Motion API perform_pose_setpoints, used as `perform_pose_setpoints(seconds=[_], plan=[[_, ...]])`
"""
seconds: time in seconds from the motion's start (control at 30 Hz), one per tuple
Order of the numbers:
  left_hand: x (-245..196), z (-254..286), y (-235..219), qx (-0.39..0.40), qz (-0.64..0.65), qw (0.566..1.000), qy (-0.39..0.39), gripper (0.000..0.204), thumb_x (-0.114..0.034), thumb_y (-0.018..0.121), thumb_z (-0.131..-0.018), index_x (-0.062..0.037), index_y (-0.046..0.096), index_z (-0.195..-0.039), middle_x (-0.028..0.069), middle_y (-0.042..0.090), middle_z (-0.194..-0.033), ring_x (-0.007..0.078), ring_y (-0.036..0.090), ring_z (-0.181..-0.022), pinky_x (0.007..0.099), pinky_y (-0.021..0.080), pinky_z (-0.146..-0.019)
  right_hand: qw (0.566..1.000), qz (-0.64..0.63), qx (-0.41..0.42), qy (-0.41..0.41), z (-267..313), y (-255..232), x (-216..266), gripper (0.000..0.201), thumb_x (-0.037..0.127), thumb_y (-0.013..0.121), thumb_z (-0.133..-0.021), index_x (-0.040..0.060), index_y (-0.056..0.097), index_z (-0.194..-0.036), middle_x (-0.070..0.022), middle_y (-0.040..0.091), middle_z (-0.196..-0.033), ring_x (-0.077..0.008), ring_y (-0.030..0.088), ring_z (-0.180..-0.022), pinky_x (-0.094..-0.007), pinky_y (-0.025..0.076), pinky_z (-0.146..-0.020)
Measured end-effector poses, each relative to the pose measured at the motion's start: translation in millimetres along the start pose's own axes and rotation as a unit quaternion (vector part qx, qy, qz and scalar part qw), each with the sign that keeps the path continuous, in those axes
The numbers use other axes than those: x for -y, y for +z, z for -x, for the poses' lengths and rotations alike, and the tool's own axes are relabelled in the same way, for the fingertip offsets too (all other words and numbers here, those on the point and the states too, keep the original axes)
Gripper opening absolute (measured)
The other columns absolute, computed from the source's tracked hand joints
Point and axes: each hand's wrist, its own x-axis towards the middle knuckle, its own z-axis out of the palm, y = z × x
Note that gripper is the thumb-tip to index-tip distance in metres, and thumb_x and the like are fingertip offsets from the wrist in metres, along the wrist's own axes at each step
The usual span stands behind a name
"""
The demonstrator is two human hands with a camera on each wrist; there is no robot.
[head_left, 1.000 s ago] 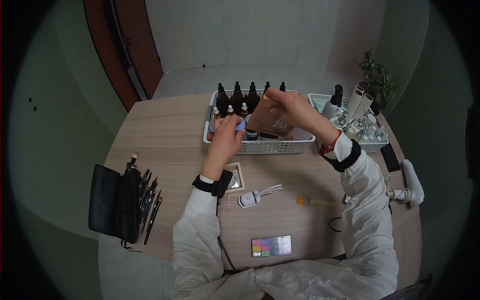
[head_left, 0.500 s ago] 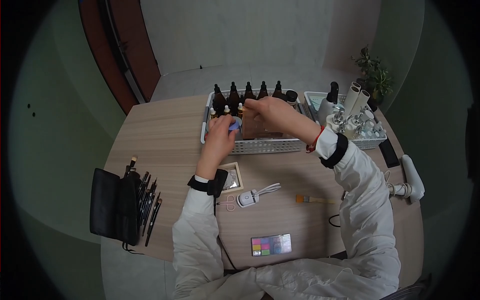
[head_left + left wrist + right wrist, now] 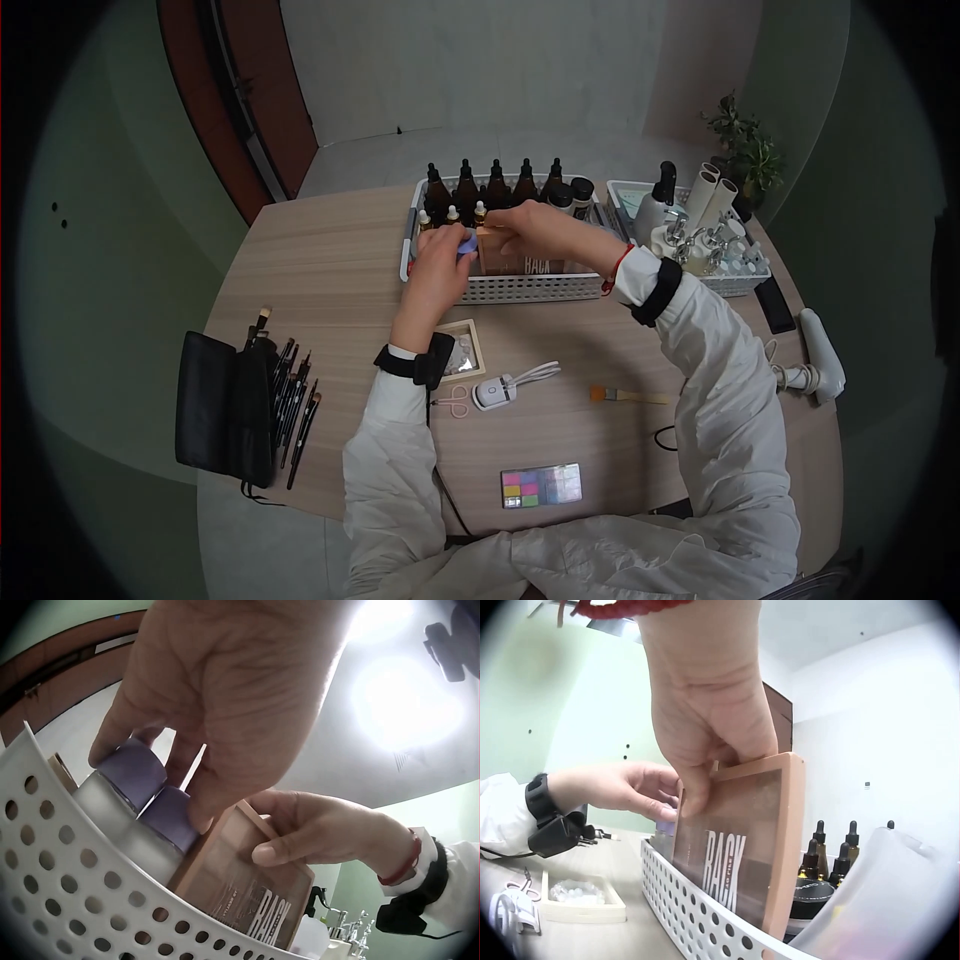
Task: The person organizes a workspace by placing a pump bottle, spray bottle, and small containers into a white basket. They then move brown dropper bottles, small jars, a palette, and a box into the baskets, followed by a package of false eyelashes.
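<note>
In the head view my left hand reaches into the front left of a white perforated basket. Its fingers and thumb grip the purple lids of two frosted jars, side by side just inside the basket wall. Beside them my right hand pinches the top edge of a flat brown makeup palette with white lettering. The palette stands on edge, its lower part behind the front wall of the basket. Dark dropper bottles stand in the back row, with smaller gold-collared droppers before them.
A second basket with pump bottles sits at right, near a white hair dryer. Nearer lie a framed tray, pink scissors, a white curler, a flat brush, a colour palette and a brush case.
My right hand has brought the brown palette down and left into the basket, from tilted above it to upright beside the jars. My left hand stays at the purple lids.
</note>
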Motion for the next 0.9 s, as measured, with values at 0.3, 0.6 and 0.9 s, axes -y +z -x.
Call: perform_pose_setpoints(seconds=[0.3,0.6,0.9], plan=[[1.3,-1.2,-1.1,0.006,0.001,1.0,0.001,0.022,-0.004,0.064,-0.08,-0.0014,0.055,-0.099,0.0157,0.058,-0.098,0.0352,0.052,-0.098,0.0411,0.042,-0.085,0.995,-0.035,0.087,0.014,9.7,23.0,-10.8,0.027,0.018,0.069,-0.08,0.0033,0.056,-0.099,-0.0158,0.065,-0.087,-0.0364,0.062,-0.084,-0.0438,0.047,-0.072],[-0.5,0.1,-2.1,-0.006,0.013,1.0,0.023,0.027,-0.003,0.064,-0.079,0.0001,0.056,-0.104,0.0159,0.057,-0.105,0.0351,0.052,-0.103,0.0399,0.043,-0.089,0.982,-0.106,0.13,0.084,22.5,-16.8,-8.5,0.056,0.01,0.079,-0.07,0.0071,0.053,-0.12,-0.0104,0.066,-0.098,-0.0249,0.064,-0.09,-0.0346,0.051,-0.08],[-27.3,-0.9,-36.9,-0.044,-0.012,0.998,0.032,0.026,-0.006,0.059,-0.082,-0.0008,0.055,-0.107,0.0159,0.055,-0.112,0.0339,0.051,-0.109,0.039,0.041,-0.093,0.992,-0.065,-0.066,0.081,89.6,-74.0,-10.3,0.035,0.001,0.068,-0.078,0.0034,0.058,-0.111,-0.0131,0.067,-0.095,-0.0266,0.065,-0.087,-0.0338,0.053,-0.076]])
